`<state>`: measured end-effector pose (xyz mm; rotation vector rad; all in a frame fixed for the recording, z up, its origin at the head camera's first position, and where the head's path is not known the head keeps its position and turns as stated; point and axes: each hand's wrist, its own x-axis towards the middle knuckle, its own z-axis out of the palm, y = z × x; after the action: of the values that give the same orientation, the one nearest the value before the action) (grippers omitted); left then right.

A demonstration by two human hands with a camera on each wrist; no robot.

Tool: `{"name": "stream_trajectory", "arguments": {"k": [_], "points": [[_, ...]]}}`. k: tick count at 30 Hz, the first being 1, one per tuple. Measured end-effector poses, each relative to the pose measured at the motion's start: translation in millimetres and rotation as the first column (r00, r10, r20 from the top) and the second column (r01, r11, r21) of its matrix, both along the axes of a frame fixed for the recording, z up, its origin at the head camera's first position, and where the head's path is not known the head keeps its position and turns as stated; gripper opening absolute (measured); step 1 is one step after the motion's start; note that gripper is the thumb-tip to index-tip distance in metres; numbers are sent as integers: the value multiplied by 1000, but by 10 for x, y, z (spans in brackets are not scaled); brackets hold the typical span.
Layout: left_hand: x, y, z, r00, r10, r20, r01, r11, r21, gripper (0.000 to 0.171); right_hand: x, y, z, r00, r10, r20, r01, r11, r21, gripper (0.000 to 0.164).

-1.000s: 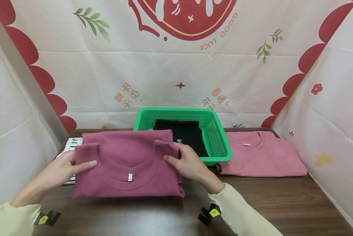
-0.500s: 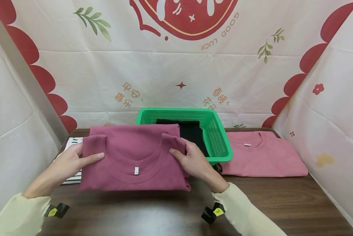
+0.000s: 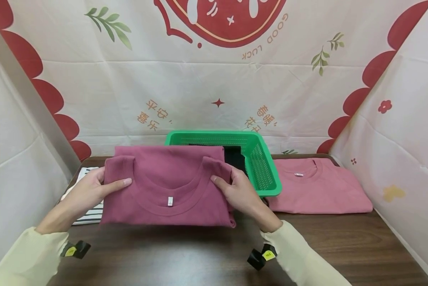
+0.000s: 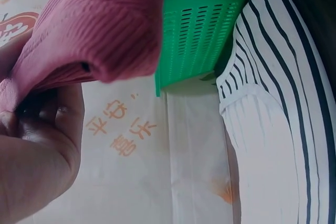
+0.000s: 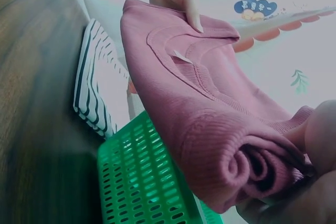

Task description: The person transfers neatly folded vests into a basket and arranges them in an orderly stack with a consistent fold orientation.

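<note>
Both left hand [image 3: 87, 194] and right hand [image 3: 240, 192] pinch a folded maroon shirt [image 3: 164, 178] by its upper corners above the table [image 3: 157, 258], its white neck label [image 3: 170, 201] too small to read; behind it, a green basket [image 3: 267, 163]; farthest, a curtain [image 3: 185, 87] lettered "GOOD LUCK".

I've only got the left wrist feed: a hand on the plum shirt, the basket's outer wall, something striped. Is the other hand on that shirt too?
Observer: Yes. The right hand grips the plum shirt at its opposite side.
Operator: Copy. Anything inside the green basket?
Observer: Yes, black fabric, partly hidden behind what's being held.
Operator: Other clothes outside my view?
Observer: A pink shirt lies on the tabletop, right of the basket.
</note>
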<state>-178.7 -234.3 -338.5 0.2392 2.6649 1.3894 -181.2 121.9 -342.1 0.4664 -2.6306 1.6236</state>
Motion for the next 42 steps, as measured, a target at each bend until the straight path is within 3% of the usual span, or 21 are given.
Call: {"name": "stream_trajectory", "arguments": {"k": [10, 23, 34, 42], "points": [[-60, 92, 51, 1000, 19, -1, -19, 999, 47, 56, -18, 20, 54, 1000, -19, -17, 18, 999, -43, 37], [-141, 179, 81, 1000, 11, 3, -11, 997, 75, 57, -8, 76, 135, 995, -91, 30, 93, 995, -42, 34], [-192, 270, 107, 1000, -2, -20, 4, 995, 99, 57, -27, 162, 183, 993, -112, -27, 111, 993, -30, 35], [-245, 353, 130, 1000, -23, -4, 24, 986, 166, 57, -38, 237, 242, 992, -117, -36, 117, 993, -17, 38]]}}
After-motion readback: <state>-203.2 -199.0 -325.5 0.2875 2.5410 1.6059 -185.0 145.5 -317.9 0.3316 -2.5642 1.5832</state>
